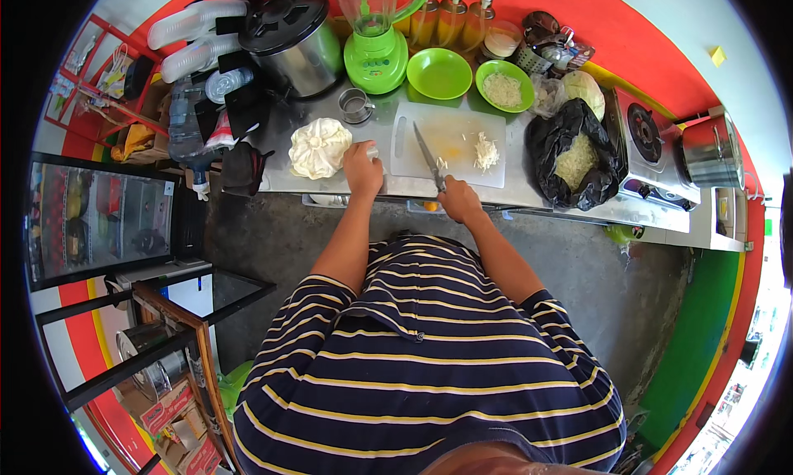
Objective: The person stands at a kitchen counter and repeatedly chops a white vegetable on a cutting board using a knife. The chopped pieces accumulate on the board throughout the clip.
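Note:
My right hand (460, 198) grips the handle of a kitchen knife (426, 150), whose blade lies over the white cutting board (406, 119). A small heap of shredded cabbage (486, 151) is on the board, with a few shreds by the blade. My left hand (363, 170) is on the steel counter, left of the board, beside a cut cabbage head (317, 148). Its fingers are around something small and pale, partly hidden; I cannot tell what. Behind the board are a green bowl of white shreds (503, 89) and a green plate (439, 73).
A black bag of pale shreds (573, 159) stands right of the board, near a gas stove (647, 140). Behind are a green blender (375, 60), a large steel pot (291, 47), a small metal cup (355, 106), pump bottles (451, 19) and a whole cabbage (583, 94).

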Available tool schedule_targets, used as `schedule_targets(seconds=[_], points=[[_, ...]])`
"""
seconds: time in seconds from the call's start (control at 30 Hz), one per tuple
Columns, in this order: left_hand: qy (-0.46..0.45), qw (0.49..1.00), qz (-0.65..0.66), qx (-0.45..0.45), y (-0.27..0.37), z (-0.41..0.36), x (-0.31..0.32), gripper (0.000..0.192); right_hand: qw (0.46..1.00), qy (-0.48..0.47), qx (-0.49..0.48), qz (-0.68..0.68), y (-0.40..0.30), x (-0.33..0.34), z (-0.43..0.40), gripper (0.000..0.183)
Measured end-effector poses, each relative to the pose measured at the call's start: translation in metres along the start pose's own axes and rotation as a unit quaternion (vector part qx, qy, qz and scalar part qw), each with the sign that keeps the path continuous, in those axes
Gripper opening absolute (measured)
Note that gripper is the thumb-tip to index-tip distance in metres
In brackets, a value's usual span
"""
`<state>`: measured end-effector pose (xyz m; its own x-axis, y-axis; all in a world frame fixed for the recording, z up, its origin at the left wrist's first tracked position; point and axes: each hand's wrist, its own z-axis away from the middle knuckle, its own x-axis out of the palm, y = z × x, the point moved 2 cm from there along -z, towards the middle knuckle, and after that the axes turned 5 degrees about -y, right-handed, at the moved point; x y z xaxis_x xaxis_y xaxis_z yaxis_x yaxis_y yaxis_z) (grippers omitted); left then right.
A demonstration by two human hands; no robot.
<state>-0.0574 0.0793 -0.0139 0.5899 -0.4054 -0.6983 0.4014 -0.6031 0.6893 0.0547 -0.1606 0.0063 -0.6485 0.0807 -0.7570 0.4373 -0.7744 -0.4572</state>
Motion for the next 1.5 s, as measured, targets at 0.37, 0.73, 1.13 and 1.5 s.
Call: schedule_targets(seconds=[0.37,0.73,1.13,1.5], points=[[-0.094,0.985,-0.121,-0.072,-0.003,0.007,0.002,0.04,0.994,0.085,0.064,-0.033,0.016,-0.024,0.007,0.039],[-0.048,0.995,-0.063,-0.061,0.007,-0.012,0.009,0.017,0.995,0.083,0.011,-0.058,0.039,-0.01,0.003,0.037],[-0.191,0.952,0.233,-0.044,0.053,-0.018,0.056,0.029,0.988,0.124,0.036,-0.084,0.046,-0.017,0.019,0.035],[-0.167,0.977,0.132,-0.014,0.03,-0.012,0.045,0.06,0.991,0.063,-0.057,-0.107,0.005,-0.01,0.009,0.037]])
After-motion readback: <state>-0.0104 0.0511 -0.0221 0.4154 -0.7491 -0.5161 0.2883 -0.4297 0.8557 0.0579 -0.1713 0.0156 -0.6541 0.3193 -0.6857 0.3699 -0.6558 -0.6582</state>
